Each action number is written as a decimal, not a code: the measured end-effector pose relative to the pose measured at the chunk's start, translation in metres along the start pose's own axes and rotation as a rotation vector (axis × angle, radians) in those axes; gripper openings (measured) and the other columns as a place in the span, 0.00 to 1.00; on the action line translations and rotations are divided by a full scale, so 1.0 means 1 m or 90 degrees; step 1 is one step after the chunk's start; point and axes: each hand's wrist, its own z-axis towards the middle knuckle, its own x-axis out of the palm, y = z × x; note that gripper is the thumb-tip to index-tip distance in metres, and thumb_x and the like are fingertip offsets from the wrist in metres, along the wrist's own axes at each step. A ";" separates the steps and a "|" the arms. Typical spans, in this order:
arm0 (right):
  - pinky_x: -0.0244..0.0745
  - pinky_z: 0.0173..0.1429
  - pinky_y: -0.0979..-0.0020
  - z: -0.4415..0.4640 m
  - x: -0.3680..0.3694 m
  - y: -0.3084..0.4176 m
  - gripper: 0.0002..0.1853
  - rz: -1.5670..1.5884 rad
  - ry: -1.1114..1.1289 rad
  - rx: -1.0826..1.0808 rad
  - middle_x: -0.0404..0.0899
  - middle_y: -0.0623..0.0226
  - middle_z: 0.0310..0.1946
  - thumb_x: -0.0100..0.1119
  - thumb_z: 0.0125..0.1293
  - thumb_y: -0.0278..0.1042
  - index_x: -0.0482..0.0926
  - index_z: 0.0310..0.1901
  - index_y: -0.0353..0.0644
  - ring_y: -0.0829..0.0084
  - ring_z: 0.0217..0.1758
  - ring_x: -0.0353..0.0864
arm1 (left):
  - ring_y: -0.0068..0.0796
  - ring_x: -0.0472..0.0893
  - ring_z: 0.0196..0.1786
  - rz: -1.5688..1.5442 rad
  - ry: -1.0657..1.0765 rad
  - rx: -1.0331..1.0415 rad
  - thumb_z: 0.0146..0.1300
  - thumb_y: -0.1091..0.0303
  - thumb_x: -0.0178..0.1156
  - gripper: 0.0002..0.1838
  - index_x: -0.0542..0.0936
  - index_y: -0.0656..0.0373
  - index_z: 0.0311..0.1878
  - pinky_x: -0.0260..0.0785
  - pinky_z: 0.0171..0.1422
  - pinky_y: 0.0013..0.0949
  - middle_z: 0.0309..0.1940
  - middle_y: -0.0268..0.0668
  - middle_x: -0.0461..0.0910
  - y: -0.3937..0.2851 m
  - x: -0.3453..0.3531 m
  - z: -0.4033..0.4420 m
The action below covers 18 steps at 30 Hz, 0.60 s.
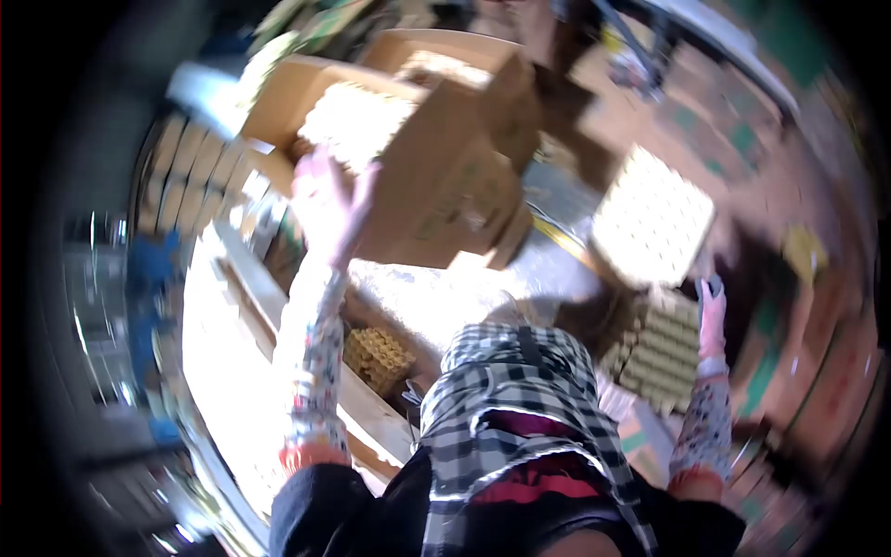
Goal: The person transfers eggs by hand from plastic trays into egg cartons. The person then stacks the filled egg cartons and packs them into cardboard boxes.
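Note:
My left hand [327, 202], its fingers spread, reaches over the near edge of an open cardboard box [441, 176]. Pale, bumpy moulded trays that look like egg trays [357, 119] sit inside that box, close to my fingertips; whether they touch is blurred. On the right, my right hand [712, 314], in a pink glove with grey fingertips, points forward with its fingers stretched out. It is beside the corner of a bright stack of egg trays [654, 218], holding nothing that I can see. A second, darker stack of trays [654, 348] stands just left of my right wrist.
Another open box [445, 42] with pale trays stands behind the first. A brown tray stack [378, 360] lies low at the left, by a pale wooden beam [371, 408]. Flattened cardboard [715, 111] covers the right side. A metal frame leg [640, 46] stands at the back.

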 end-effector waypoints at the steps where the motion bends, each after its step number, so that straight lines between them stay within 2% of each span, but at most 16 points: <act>1: 0.66 0.67 0.69 0.014 0.022 0.026 0.26 0.059 0.060 -0.020 0.75 0.58 0.58 0.59 0.70 0.39 0.69 0.63 0.31 0.69 0.61 0.73 | 0.46 0.82 0.42 -0.063 0.234 -0.121 0.63 0.47 0.60 0.27 0.77 0.62 0.54 0.73 0.48 0.43 0.38 0.50 0.81 0.016 0.009 0.004; 2: 0.68 0.65 0.69 0.026 0.043 0.068 0.27 0.075 0.070 -0.068 0.77 0.60 0.57 0.61 0.68 0.40 0.70 0.63 0.32 0.70 0.59 0.75 | 0.45 0.83 0.32 -0.293 0.528 -0.128 0.64 0.44 0.58 0.26 0.83 0.62 0.40 0.74 0.41 0.44 0.28 0.48 0.82 0.004 -0.019 0.010; 3: 0.70 0.63 0.69 0.015 0.065 0.135 0.29 0.094 0.072 -0.113 0.78 0.62 0.55 0.64 0.66 0.40 0.70 0.63 0.33 0.71 0.56 0.77 | 0.44 0.85 0.36 -0.359 0.574 0.016 0.62 0.38 0.55 0.29 0.85 0.59 0.40 0.76 0.46 0.42 0.29 0.51 0.83 0.000 -0.027 0.004; 4: 0.69 0.64 0.71 -0.030 0.093 0.252 0.26 0.285 0.100 -0.244 0.78 0.65 0.55 0.63 0.66 0.36 0.71 0.63 0.34 0.73 0.57 0.77 | 0.42 0.84 0.33 -0.194 0.622 0.137 0.62 0.38 0.55 0.31 0.84 0.61 0.37 0.76 0.44 0.40 0.24 0.45 0.82 -0.011 -0.033 0.004; 5: 0.67 0.66 0.70 -0.038 0.114 0.314 0.24 0.324 0.195 -0.306 0.76 0.62 0.57 0.58 0.68 0.32 0.69 0.64 0.33 0.71 0.59 0.76 | 0.43 0.84 0.36 -0.101 0.642 0.260 0.61 0.35 0.53 0.33 0.84 0.61 0.44 0.76 0.47 0.41 0.29 0.45 0.84 -0.024 -0.039 -0.007; 6: 0.66 0.68 0.69 -0.046 0.135 0.376 0.23 0.366 0.298 -0.360 0.75 0.59 0.58 0.53 0.69 0.27 0.68 0.65 0.32 0.68 0.61 0.75 | 0.44 0.84 0.37 -0.177 0.663 0.374 0.61 0.35 0.53 0.34 0.82 0.61 0.48 0.76 0.48 0.43 0.34 0.45 0.84 -0.028 -0.020 -0.023; 7: 0.67 0.67 0.69 -0.073 0.167 0.453 0.23 0.414 0.402 -0.386 0.76 0.57 0.57 0.50 0.69 0.24 0.66 0.65 0.30 0.67 0.60 0.76 | 0.45 0.84 0.39 -0.221 0.716 0.408 0.62 0.36 0.53 0.34 0.81 0.61 0.51 0.75 0.49 0.43 0.40 0.45 0.83 -0.030 -0.018 -0.010; 8: 0.68 0.67 0.70 -0.069 0.206 0.491 0.22 0.401 0.502 -0.486 0.77 0.56 0.55 0.51 0.70 0.27 0.68 0.63 0.30 0.68 0.58 0.77 | 0.46 0.84 0.40 -0.267 0.773 0.437 0.62 0.37 0.53 0.34 0.79 0.61 0.54 0.75 0.50 0.44 0.45 0.45 0.82 -0.032 -0.016 0.004; 9: 0.69 0.65 0.72 -0.089 0.237 0.541 0.20 0.353 0.565 -0.434 0.78 0.58 0.55 0.52 0.71 0.30 0.71 0.61 0.30 0.72 0.58 0.77 | 0.46 0.83 0.39 -0.309 0.877 0.367 0.62 0.40 0.54 0.32 0.79 0.60 0.55 0.75 0.49 0.44 0.46 0.43 0.81 -0.029 0.001 0.041; 10: 0.71 0.61 0.74 -0.074 0.284 0.564 0.18 0.328 0.662 -0.480 0.79 0.63 0.51 0.53 0.71 0.33 0.74 0.58 0.32 0.76 0.54 0.78 | 0.46 0.83 0.38 -0.341 0.972 0.285 0.63 0.43 0.54 0.30 0.78 0.60 0.56 0.75 0.47 0.44 0.47 0.42 0.81 -0.026 0.017 0.078; 11: 0.72 0.57 0.76 -0.053 0.336 0.581 0.17 0.251 0.738 -0.399 0.79 0.67 0.48 0.53 0.71 0.33 0.75 0.58 0.35 0.79 0.49 0.78 | 0.46 0.82 0.34 -0.395 1.076 0.187 0.63 0.47 0.55 0.26 0.78 0.59 0.55 0.75 0.44 0.43 0.45 0.40 0.80 -0.015 0.069 0.099; 12: 0.73 0.53 0.75 -0.015 0.399 0.578 0.17 0.196 0.799 -0.338 0.81 0.66 0.46 0.53 0.72 0.37 0.77 0.55 0.34 0.79 0.46 0.78 | 0.45 0.82 0.34 -0.390 1.033 0.154 0.63 0.48 0.56 0.25 0.79 0.59 0.53 0.75 0.43 0.43 0.43 0.39 0.81 0.000 0.088 0.115; 13: 0.74 0.49 0.73 0.019 0.451 0.562 0.18 0.137 0.857 -0.272 0.82 0.64 0.43 0.53 0.72 0.41 0.78 0.51 0.33 0.78 0.43 0.78 | 0.44 0.82 0.34 -0.349 0.934 0.138 0.62 0.50 0.56 0.23 0.79 0.59 0.51 0.75 0.42 0.44 0.41 0.39 0.81 0.020 0.098 0.121; 15: 0.74 0.46 0.69 0.035 0.485 0.547 0.21 -0.234 0.789 -0.298 0.82 0.64 0.41 0.53 0.71 0.47 0.79 0.45 0.32 0.75 0.41 0.79 | 0.43 0.83 0.34 -0.256 0.713 0.139 0.61 0.52 0.56 0.20 0.80 0.59 0.46 0.75 0.40 0.44 0.37 0.39 0.81 0.067 0.105 0.104; 17: 0.73 0.46 0.69 0.053 0.496 0.511 0.24 -0.438 0.654 -0.343 0.81 0.64 0.41 0.50 0.72 0.51 0.81 0.44 0.33 0.73 0.41 0.77 | 0.41 0.83 0.34 -0.165 0.561 0.163 0.60 0.55 0.56 0.17 0.81 0.59 0.42 0.74 0.38 0.44 0.34 0.38 0.81 0.114 0.093 0.050; 18: 0.73 0.45 0.69 0.059 0.485 0.498 0.24 -0.517 0.620 -0.382 0.81 0.65 0.41 0.48 0.72 0.52 0.79 0.50 0.36 0.73 0.40 0.76 | 0.40 0.83 0.34 -0.109 0.510 0.180 0.60 0.56 0.56 0.16 0.82 0.59 0.39 0.74 0.37 0.44 0.32 0.38 0.81 0.131 0.086 0.016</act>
